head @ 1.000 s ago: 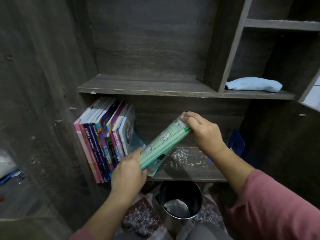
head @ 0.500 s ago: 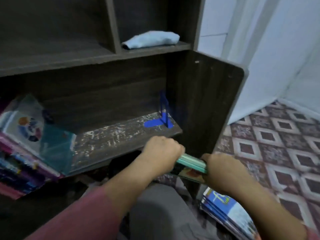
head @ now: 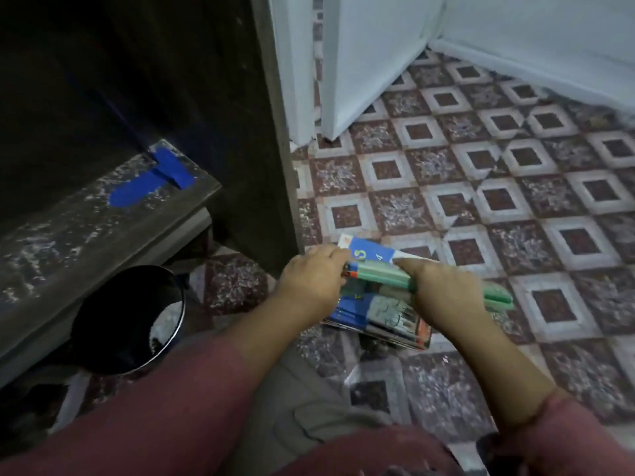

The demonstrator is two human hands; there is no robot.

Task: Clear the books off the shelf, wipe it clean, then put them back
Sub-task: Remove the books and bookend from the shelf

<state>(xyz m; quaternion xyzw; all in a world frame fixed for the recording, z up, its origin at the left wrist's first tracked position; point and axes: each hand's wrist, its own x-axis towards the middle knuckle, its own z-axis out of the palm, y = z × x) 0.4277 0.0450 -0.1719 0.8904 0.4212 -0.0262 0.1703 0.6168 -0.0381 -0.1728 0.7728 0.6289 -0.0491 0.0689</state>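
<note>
- A thin bundle of green books (head: 378, 273) is gripped at its ends by the left hand (head: 312, 280) and the right hand (head: 436, 286), with fingers curled round it.
- The bundle is held just above a pile of books (head: 385, 317) laid on the tiled floor (head: 515, 166).
- The shelf (head: 86, 228) is seen bare at its right end, apart from a blue bookend (head: 151, 180).
- Dust is seen on the shelf, so clearing is judged well advanced, with wiping and restocking left.

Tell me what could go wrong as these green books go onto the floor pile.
1. The green books, gripped by the left hand and right hand, sit askew over the floor pile; released so, they may slide onto the tiles.
2. The pile lies close to the knee, so shifting could topple it.
</note>
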